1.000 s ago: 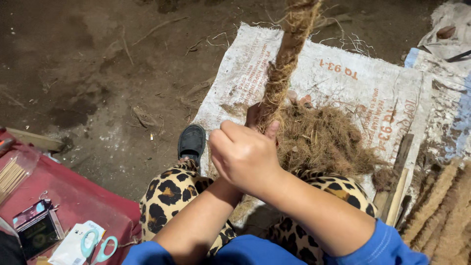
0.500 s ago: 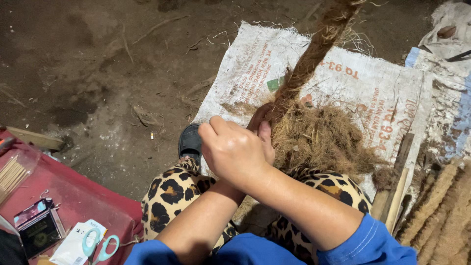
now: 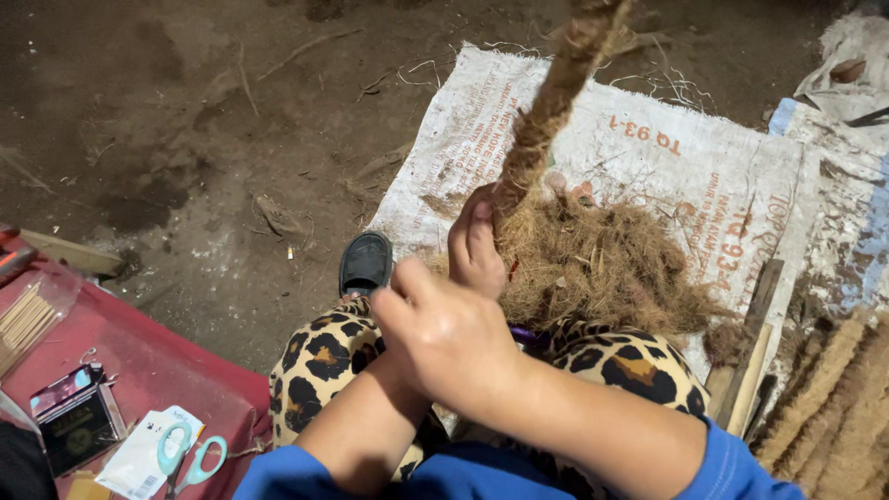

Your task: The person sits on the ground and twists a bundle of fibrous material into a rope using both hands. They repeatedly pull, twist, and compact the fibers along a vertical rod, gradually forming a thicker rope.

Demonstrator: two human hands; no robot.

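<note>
Hands meet over the lap: the left hand (image 3: 475,248) has its grip closed round the coir rope (image 3: 546,111) just above the loose coir fibre pile (image 3: 607,264), while the right hand (image 3: 454,338) crosses in front, its grip unclear, above leopard-print trousers (image 3: 333,356) and a woven sack (image 3: 667,157).

The rope (image 3: 556,93) was coarse brown fibre, rough and hairy, as was the loose fibre pile (image 3: 602,264). The sack (image 3: 667,157) beneath was woven white plastic, matt, with frayed edges. The floor (image 3: 185,139) was bare packed dirt. The shoe (image 3: 366,262) looked like matt black rubber. The scissors (image 3: 190,460) had glossy teal plastic handles and lay on a red cloth (image 3: 139,352). The trousers (image 3: 333,356) were soft leopard-print fabric.
</note>
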